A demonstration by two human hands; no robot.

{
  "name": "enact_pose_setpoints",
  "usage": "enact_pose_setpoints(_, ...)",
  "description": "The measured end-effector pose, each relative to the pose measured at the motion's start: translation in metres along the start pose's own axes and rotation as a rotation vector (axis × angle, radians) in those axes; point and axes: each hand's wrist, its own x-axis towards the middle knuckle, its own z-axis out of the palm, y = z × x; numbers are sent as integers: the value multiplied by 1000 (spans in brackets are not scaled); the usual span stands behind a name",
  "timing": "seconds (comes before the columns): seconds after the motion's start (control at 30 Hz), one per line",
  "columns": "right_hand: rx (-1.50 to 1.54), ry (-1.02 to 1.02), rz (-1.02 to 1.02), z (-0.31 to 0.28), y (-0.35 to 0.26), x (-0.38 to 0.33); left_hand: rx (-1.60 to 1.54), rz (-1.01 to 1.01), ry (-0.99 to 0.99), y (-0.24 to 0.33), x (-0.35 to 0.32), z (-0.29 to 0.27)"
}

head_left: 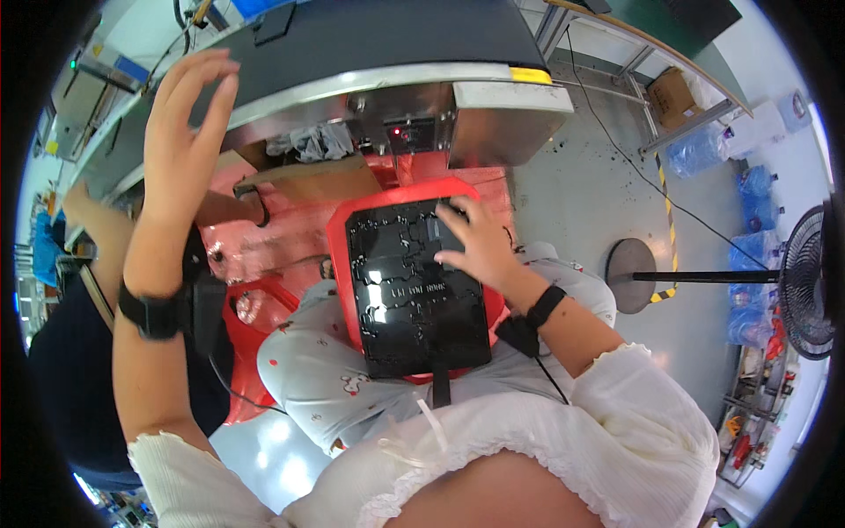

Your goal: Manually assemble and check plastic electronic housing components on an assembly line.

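Observation:
A flat black moulded plastic panel [414, 312] with raised outlines rests on a red plastic piece [340, 255] over my lap. My right hand [482, 239] is at the panel's upper right, thumb and index finger apart; whether the fingertips touch the surface I cannot tell. My left hand [183, 141] is raised at the upper left, beside the near edge of a dark conveyor belt [396, 40]. Its fingers are curved and spread, with nothing visible between them. Both wrists wear black bands.
Under the belt, an open cardboard box [321, 180] holds grey plastic bags. Another person's arm [101, 216] is close on my left. To the right are a black fan [805, 283] on a round-based stand, a trailing cable and several large water bottles [753, 246].

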Motion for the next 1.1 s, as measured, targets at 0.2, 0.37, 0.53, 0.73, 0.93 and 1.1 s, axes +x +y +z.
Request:
enact_pose_setpoints(0.2, -239, -286, 47, 16, -27, -32, 291, -30, -300, -77, 98, 76)
enact_pose_setpoints(0.37, -189, -194, -38, 11, -23, -36, 222, -110, -628, -93, 136, 137)
enact_pose_setpoints(0.53, -172, -212, -8, 12, -19, -37, 20, -164, -840, -77, 144, 140)
enact_pose_setpoints(0.73, -178, -212, -6, 19, -14, -40, 278, 47, -455, -18, 102, 116)
enact_pose_setpoints(0.93, -211, -146, -37, 22, -18, -45, 44, 223, -237, 92, -43, 65)
enact_pose_setpoints(1.1, -391, -589, 43, -11, -36, -15, -103, -59, -539, 117, -156, 104)
